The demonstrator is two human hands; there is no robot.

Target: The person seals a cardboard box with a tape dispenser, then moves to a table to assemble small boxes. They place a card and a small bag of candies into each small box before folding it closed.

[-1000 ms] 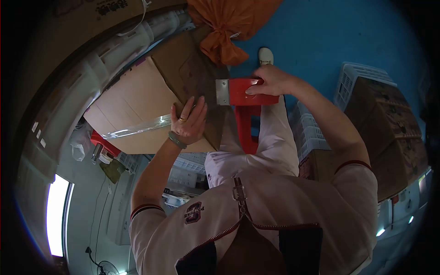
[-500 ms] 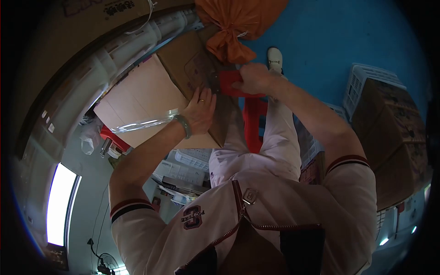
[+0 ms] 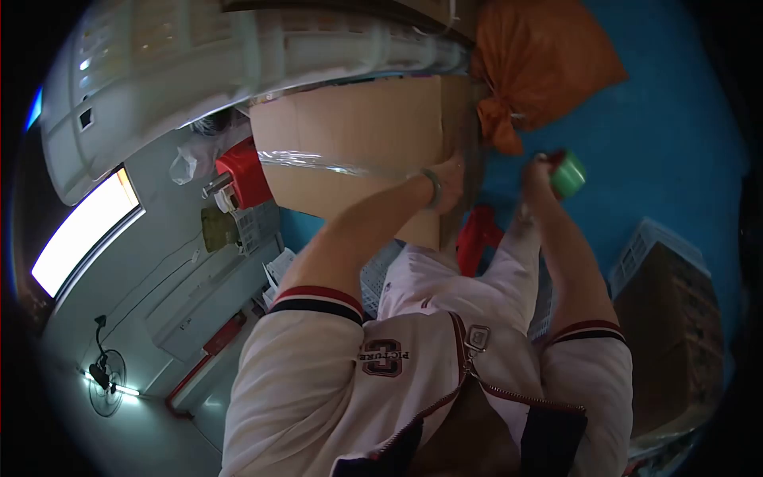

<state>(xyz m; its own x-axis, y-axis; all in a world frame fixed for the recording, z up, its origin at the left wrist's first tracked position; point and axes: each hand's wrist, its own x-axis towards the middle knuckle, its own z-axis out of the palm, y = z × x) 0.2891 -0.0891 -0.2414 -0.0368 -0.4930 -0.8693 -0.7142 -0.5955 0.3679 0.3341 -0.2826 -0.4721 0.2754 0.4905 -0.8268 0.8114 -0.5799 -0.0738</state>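
A large cardboard box [image 3: 350, 119] stands at my left, with a shiny strip of clear tape [image 3: 318, 164] across its face. My left hand [image 3: 451, 183] lies against the box near its edge, fingers flat along the side and partly hidden in shadow. Away from the box, over the blue floor, my right hand [image 3: 537, 176] is closed around a tape dispenser [image 3: 566, 173]. Its roll looks green and its body dark red; the grip is mostly covered by the hand.
An orange tied sack [image 3: 548, 67] lies beyond the box. Something red [image 3: 475, 238] stands between my legs. At the right are a white crate [image 3: 656, 238] and stacked cartons [image 3: 671, 334]. A pale plastic rack [image 3: 318, 48] runs behind the box.
My right hand has pulled the tape dispenser away from the box and turned it, so its green roll shows. My left hand stays on the box. The whole view has swung.
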